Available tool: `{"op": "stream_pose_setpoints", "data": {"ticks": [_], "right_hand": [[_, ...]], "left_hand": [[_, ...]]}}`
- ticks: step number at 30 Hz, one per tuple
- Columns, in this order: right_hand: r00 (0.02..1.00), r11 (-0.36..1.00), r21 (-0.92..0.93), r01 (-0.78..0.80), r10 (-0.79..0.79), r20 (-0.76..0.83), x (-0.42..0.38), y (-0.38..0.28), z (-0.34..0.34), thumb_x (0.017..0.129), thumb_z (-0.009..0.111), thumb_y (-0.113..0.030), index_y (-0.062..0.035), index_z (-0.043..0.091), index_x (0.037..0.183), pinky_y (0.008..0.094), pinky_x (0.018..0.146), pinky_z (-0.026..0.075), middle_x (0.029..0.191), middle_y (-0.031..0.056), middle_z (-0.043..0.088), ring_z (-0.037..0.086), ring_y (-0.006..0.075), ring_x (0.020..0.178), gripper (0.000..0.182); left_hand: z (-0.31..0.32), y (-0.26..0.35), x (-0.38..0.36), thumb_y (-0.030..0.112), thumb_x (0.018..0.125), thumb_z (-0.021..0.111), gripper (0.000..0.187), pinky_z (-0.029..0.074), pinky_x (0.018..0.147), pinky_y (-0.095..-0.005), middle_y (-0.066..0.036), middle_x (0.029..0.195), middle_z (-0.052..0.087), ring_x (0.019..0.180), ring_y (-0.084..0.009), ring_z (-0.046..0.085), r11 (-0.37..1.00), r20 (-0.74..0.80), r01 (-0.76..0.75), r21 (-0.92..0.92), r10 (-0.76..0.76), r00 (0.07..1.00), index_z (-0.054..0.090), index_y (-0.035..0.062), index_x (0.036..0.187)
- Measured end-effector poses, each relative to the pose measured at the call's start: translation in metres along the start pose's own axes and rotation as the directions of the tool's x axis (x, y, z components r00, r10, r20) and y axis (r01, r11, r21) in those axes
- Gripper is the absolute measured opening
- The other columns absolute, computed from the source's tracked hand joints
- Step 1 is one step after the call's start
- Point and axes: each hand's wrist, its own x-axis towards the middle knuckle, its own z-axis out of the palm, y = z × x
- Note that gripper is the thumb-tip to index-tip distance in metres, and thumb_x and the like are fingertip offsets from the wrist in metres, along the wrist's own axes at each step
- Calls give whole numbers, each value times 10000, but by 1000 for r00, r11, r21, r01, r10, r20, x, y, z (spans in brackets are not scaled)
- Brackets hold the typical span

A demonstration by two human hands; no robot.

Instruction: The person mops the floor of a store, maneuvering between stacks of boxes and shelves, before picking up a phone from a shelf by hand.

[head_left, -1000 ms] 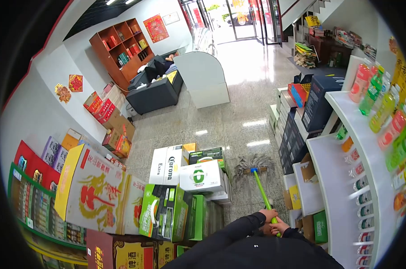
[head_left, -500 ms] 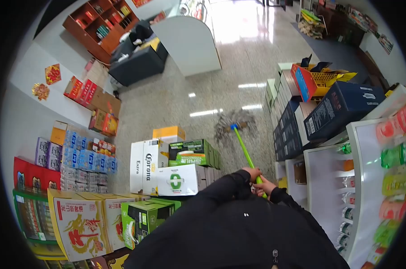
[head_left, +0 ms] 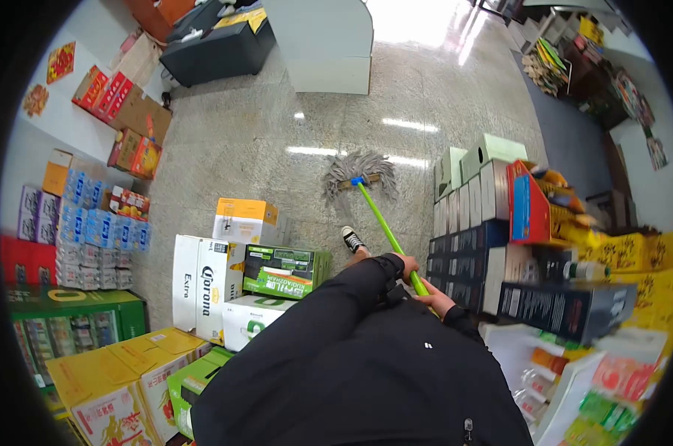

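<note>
A mop with a green handle [head_left: 381,220] slants across the middle of the head view. Its blue joint and grey strand head [head_left: 362,165] lie on the shiny tiled floor. My left hand [head_left: 408,267] is wrapped around the handle, farther along it toward the mop head. Close to my body, my right hand [head_left: 435,299] grips the handle's upper end; some of its fingers are hidden. One of my shoes [head_left: 353,239], black and white, shows between the handle and the stacked cartons.
A Corona carton [head_left: 199,290] and green beer cartons [head_left: 288,269] stand left of my arms. To the right are stacked dark boxes [head_left: 463,256] and a bottle shelf [head_left: 567,386]. A white counter [head_left: 329,67] and dark sofa [head_left: 217,48] stand farther ahead.
The mop head has moved left relative to the boxes and its strands have fanned forward. I have stepped ahead, so a shoe now shows. Both hands still hold the handle.
</note>
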Motion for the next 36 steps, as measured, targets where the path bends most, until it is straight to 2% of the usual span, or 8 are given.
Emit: {"op": "stream_pose_setpoints", "data": {"ticks": [5,8,10,14,17,28,33,36], "right_hand": [[995,882,-466,-67,24,-98,18,-110,-8,763,588,-130,-180,263,1325,191,445,323,771,-7,513,435,58,551,651],[992,910,-396,-126,107,-70,42,-149,-24,759,576,-101,-162,242,1333,191,496,364,813,1,527,472,69,600,666],[990,923,-359,-136,115,-78,31,-191,11,762,565,-77,-136,221,1338,199,642,392,975,28,508,498,92,776,673],[989,984,-146,-101,115,89,34,-238,42,778,525,-18,-70,176,1343,224,923,286,1282,51,330,356,113,1141,666],[984,888,-441,-132,172,50,53,-262,31,785,507,5,-55,173,1339,209,923,281,1297,45,311,332,100,1156,650],[838,686,-482,-545,470,-278,82,-351,26,799,548,-106,-33,408,1213,221,739,401,998,20,544,523,91,858,443],[861,478,-717,-508,241,-449,86,-382,26,764,609,-160,3,511,1103,218,700,413,883,29,580,538,90,810,389],[887,576,-675,-461,294,-355,89,-393,2,756,608,-144,1,506,1110,216,697,409,883,27,575,534,89,804,396]], "left_hand": [[-80,-67,18,391,648,686,381,468,538,-336,-89,703,584,627,-229,590,930,-184,-316,-186,283,941,572,65,807],[-122,-92,11,379,668,685,371,445,448,-304,-62,650,571,544,-192,579,864,-216,-419,-278,369,904,560,51,788],[-147,-88,-5,343,670,685,342,451,518,-330,-80,697,577,620,-215,584,868,-67,-341,-361,341,938,554,47,781],[-139,-125,29,256,643,690,305,411,661,-379,-115,761,563,755,-266,539,768,-317,-562,-308,474,822,540,45,804],[-154,-139,19,219,651,685,290,411,626,-376,-120,730,545,726,-263,536,644,-500,-684,-342,492,713,531,41,820],[-205,-166,-2,268,652,695,314,434,629,-361,-98,762,595,746,-248,576,631,-544,-537,-560,209,813,569,80,871],[-226,-179,15,338,647,668,318,435,636,-402,-90,777,587,785,-293,566,815,-573,-354,-458,34,819,568,109,843],[-243,-166,24,380,632,674,350,442,637,-405,-91,771,586,792,-295,569,836,-525,-260,-484,-39,850,574,110,831]]}}
